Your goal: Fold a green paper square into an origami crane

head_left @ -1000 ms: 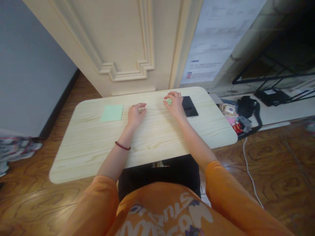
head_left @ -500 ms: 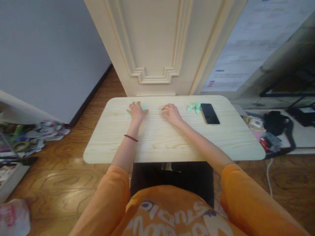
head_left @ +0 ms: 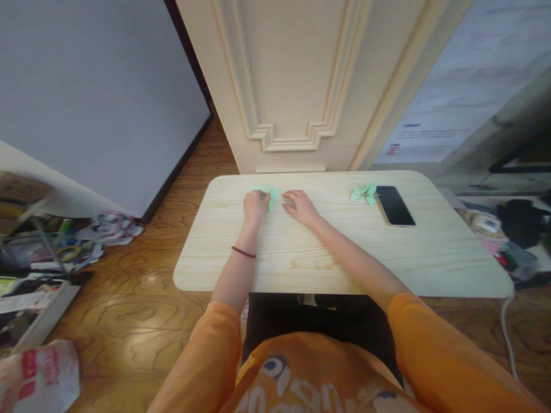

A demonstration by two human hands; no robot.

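My left hand (head_left: 255, 206) is closed around a light green piece of folded paper (head_left: 272, 197), which shows past the thumb side of the fingers. Part of the paper is hidden under the hand. Just to the right of it my right hand (head_left: 302, 207) rests on the table, fingers curved and thumb apart, with nothing visible in it. A second green folded paper piece (head_left: 364, 193), with several pointed leaf-like tips, lies farther right, beside a dark-screened smartphone (head_left: 395, 206).
The pale wood-grain table (head_left: 336, 258) has rounded corners and stands against a cream panelled door (head_left: 297, 74). Assorted items lie on a shelf (head_left: 538, 246) at right. At lower left are a rack of odds and ends (head_left: 47, 315) and a plastic bag (head_left: 47, 376).
My left hand, spread flat over the green paper before, has drawn its fingers in and gripped it. The right hand has come closer to the left. The whole view has shifted leftward.
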